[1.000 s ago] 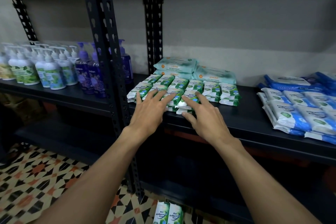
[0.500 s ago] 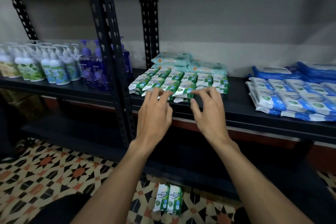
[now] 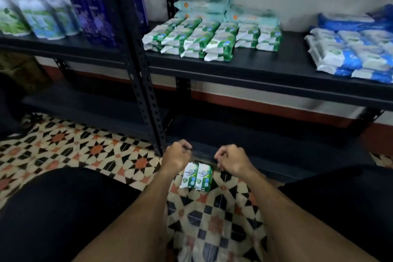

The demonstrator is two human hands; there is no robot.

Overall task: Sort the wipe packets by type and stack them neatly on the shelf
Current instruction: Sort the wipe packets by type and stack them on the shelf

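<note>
Head view. Both hands are seen low, just above the floor, in front of the bottom shelf edge. The left hand [image 3: 176, 157] is held with its fingers loosely curled downward; nothing is gripped. The right hand [image 3: 231, 160] is held the same way, fingers loosely bent, nothing between them. The hands are set apart, and a pair of green wipe packets [image 3: 196, 176] is seen between and just below them. The pair is laid side by side, touching, on the patterned floor tiles [image 3: 85, 151], close against the lowest shelf board [image 3: 276, 144]. Whether either hand touches the pair cannot be told.

On the middle shelf [image 3: 276, 66], matching green packets [image 3: 210, 38] are ranked in rows and layered, with the front row slightly staggered. Behind them, larger pale teal packs [image 3: 225, 8] are piled against the wall. To the right, well apart, blue-and-white packets [image 3: 350, 53] are stacked, with larger blue packs [image 3: 348, 20] behind. Left of the black slotted upright [image 3: 131, 59], pump bottles are lined up: white bottles [image 3: 38, 17] with green and blue labels, and purple bottles [image 3: 93, 13] beside the upright. Much of the shelf is blurred, and the labels there cannot be read. Dark-clothed knees [image 3: 53, 208] are seen at both lower corners.
</note>
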